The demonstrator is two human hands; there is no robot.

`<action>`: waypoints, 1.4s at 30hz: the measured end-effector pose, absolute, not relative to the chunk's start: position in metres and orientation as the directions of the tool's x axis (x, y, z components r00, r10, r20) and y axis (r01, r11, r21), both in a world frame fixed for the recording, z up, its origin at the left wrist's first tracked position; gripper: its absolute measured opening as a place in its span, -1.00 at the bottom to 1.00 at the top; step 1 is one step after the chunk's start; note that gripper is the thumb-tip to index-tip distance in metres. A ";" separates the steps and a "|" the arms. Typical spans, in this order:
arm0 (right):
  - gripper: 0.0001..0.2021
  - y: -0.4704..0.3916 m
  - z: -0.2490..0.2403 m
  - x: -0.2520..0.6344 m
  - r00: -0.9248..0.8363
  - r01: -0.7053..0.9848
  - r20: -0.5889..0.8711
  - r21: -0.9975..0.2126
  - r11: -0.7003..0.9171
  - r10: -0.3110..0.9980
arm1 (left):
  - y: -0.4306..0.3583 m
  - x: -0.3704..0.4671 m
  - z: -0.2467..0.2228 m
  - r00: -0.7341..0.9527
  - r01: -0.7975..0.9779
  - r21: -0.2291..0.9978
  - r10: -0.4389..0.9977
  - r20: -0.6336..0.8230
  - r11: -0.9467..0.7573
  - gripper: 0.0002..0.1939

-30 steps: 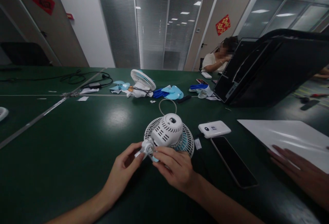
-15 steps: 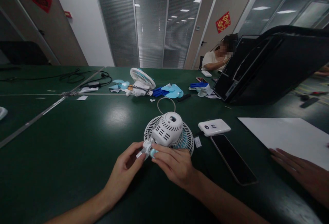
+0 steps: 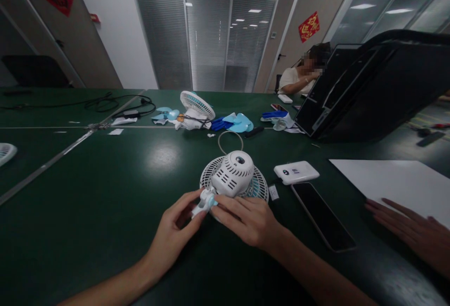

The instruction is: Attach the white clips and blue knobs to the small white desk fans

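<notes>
The bench [image 3: 105,212] runs dark green beneath everything. A bulky black case [image 3: 379,90] leans at its right. A white sheet [image 3: 390,179] lies nearer me, another person's hand [image 3: 411,231] at its edge.

The white fan [image 3: 232,175] sits in front of me, grille down, motor housing up. That rounded perch looks unsteady; pressing or twisting hard on one side could make it rock or swivel.

My two grips come next, meeting just below the housing. My left grip [image 3: 174,224] is closed to a thumb-and-finger pinch, and my right grip [image 3: 255,221] is drawn in just as narrow, its back near the grille.

The black phone [image 3: 323,217] lies to the right of my right forearm, the white device [image 3: 297,173] just beyond it; a sudden elbow swing could knock the phone.

Between my left thumb and finger is the fan's white clamp [image 3: 201,206]. If that pinch slackens, the part could turn along with whatever I twist.

Smallest is the light-blue knob [image 3: 212,201], held at my right fingertips. They cover much of it, so I can't tell how well it is seated; forced at an angle, it could bind, or slip and roll off across the smooth surface.
</notes>
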State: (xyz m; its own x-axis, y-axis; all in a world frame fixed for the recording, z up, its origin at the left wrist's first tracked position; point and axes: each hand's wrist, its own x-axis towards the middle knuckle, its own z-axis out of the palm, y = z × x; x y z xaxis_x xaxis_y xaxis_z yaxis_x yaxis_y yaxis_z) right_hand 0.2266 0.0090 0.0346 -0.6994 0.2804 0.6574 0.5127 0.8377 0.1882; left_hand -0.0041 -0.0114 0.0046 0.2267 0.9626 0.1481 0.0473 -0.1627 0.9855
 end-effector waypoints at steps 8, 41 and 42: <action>-0.80 0.004 0.032 0.215 -0.617 0.515 0.707 0.032 0.856 0.345 | -0.013 -0.003 0.009 0.216 0.037 0.980 0.959 0.181 -0.194 -0.66; -0.77 -0.004 0.041 0.221 -0.656 0.617 0.589 0.056 0.785 0.473 | -0.016 -0.001 0.011 0.207 0.116 0.962 0.954 0.219 -0.247 -0.68; -0.77 -0.003 0.039 0.223 -0.666 0.609 0.580 0.060 0.791 0.469 | -0.015 -0.001 0.011 0.208 0.114 0.963 0.954 0.216 -0.243 -0.68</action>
